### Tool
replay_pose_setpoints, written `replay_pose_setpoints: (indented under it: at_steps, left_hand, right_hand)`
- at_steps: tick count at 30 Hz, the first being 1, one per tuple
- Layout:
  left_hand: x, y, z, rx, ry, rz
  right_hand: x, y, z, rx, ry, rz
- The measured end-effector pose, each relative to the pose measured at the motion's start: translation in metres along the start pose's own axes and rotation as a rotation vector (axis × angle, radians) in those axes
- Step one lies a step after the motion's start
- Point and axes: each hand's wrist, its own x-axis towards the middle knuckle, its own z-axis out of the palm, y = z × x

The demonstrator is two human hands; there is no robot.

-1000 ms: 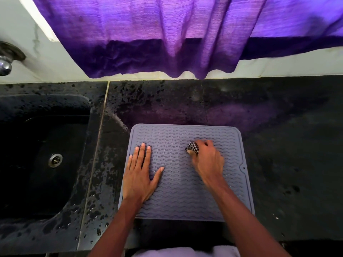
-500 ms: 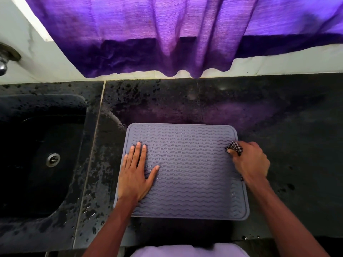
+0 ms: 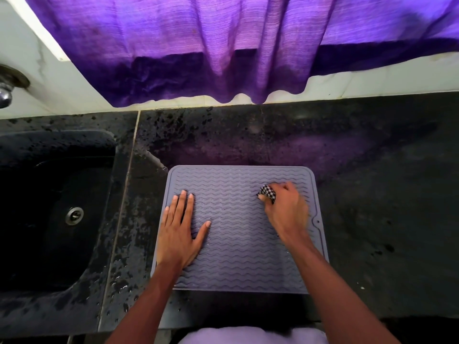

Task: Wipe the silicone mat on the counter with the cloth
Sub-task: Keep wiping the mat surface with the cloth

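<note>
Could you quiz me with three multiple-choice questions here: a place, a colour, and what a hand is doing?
1. Where is the sink relative to the silicone mat? A) to its left B) to its right C) under it
2. What colour is the curtain? A) green B) purple C) yellow
3. What is the left hand doing? A) gripping a sponge B) pressing flat on the mat C) raised in the air
Answers: 1 A: the sink lies past the mat's left edge. 2 B: its folds are purple. 3 B: straight fingers lie on the mat; the right hand grips the checked cloth.
</note>
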Motion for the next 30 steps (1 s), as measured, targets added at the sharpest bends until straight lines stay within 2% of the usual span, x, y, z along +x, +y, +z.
replay_pose_setpoints:
  at_steps: [15, 24, 30]
  left_hand:
    - [-0.001, 0.001, 0.000, 0.003, 0.006, -0.011]
    - [0.000, 0.000, 0.000, 0.003, 0.001, -0.017]
    - [0.000, 0.001, 0.001, 0.000, 0.008, -0.014]
  right_hand:
    - [0.010, 0.091, -0.042, -0.167, 0.073, 0.151]
    - [-0.002, 0.088, -0.043, -0.112, 0.055, 0.146]
    - [-0.008, 0.092, -0.038, 0.020, 0.067, 0.174]
